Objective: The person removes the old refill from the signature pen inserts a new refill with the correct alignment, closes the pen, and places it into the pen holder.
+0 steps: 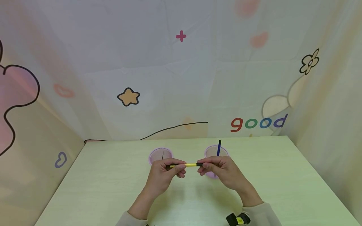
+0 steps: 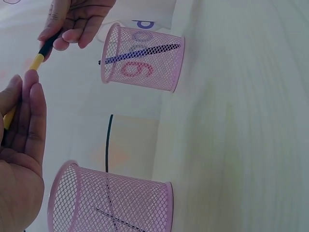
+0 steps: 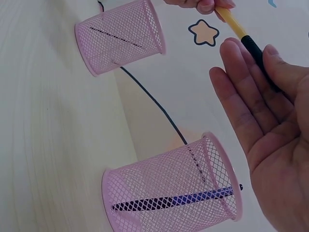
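A yellow pen [image 1: 190,165] with black ends is held level above the table, between both hands. My left hand [image 1: 161,177] pinches its left part between thumb and fingers. On the right, the black end is pinched by my right hand [image 1: 226,172]. Behind the right hand stands a pink mesh cup [image 3: 159,179] with a blue pen [image 1: 219,148] leaning in it. Another pink mesh cup [image 2: 140,193], behind the left hand, holds a thin dark stick [image 1: 162,155] of a kind I cannot tell.
The pale wooden table [image 1: 99,188] reaches back to a printed curtain [image 1: 169,78]. Curtain folds also hang along both sides. A black strap with a yellow patch [image 1: 239,219] sits by the right sleeve.
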A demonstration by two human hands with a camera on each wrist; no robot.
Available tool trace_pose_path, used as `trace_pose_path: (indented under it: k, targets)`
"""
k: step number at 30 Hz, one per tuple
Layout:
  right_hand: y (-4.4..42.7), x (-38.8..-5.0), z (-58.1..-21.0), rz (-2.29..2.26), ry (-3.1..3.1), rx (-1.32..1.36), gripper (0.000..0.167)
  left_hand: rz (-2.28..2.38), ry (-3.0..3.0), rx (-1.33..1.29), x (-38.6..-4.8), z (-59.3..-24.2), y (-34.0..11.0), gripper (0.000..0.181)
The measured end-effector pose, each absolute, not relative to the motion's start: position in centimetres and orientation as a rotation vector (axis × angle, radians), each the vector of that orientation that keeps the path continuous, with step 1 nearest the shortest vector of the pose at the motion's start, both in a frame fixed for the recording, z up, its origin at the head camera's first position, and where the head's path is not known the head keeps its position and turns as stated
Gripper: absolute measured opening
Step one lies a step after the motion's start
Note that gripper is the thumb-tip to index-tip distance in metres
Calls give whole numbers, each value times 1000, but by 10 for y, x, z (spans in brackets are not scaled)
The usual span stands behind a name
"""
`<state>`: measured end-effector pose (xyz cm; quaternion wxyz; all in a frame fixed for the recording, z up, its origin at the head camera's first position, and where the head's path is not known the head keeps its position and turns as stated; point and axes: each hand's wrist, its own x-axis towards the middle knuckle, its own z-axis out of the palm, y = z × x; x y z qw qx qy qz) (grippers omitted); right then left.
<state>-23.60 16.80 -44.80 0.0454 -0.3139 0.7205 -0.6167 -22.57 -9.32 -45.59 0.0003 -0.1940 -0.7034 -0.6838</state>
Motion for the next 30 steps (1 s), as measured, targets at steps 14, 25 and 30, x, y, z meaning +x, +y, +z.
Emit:
trace_pose_path:
  k: [14, 25, 30]
  targets:
    - [171, -235, -446, -1841, 2295, -824, 25, -2171, -2208, -554, -226, -456, -94, 21]
    - [170, -235, -445, -1836, 2313, -801, 22, -2168, -2208, -555, -226, -458, -93, 20]
    - [170, -235, -446, -1842, 2306, -788, 22, -2170, -2211, -554, -226, -458, -93, 21]
